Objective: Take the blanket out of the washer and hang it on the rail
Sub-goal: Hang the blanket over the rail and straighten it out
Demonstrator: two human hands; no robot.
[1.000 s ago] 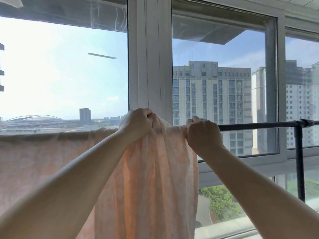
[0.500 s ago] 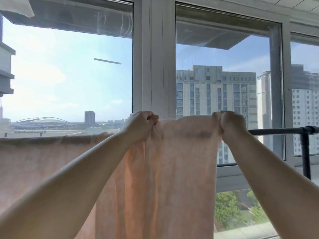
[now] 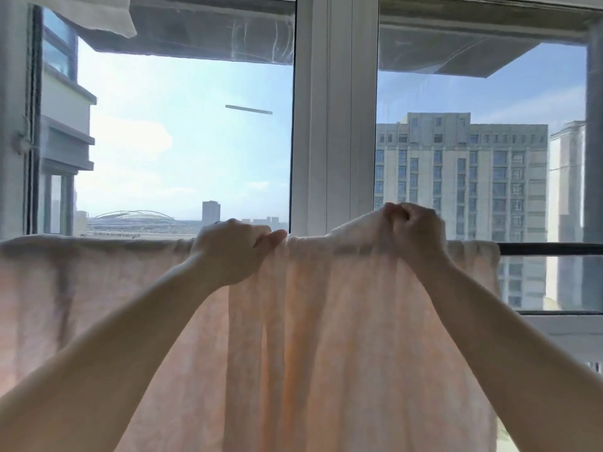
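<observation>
A thin peach blanket (image 3: pixel 326 337) hangs over the black rail (image 3: pixel 551 248), draped from the far left edge to about three quarters across the view. My left hand (image 3: pixel 231 252) grips the blanket's top edge at the rail near the middle. My right hand (image 3: pixel 414 233) holds a bunched fold of the blanket lifted a little above the rail. Only a short bare stretch of rail shows at the right; the rest lies under the cloth. The washer is out of view.
Large windows with a white frame post (image 3: pixel 332 125) stand right behind the rail. A white cloth (image 3: pixel 98 11) hangs at the top left. Tall buildings show outside. A window sill (image 3: pixel 567 331) runs low at the right.
My right hand has drawn the blanket rightward along the rail and lifted the fold higher, so the cloth is spread wider. My left hand has stayed at its grip. The view has shifted right.
</observation>
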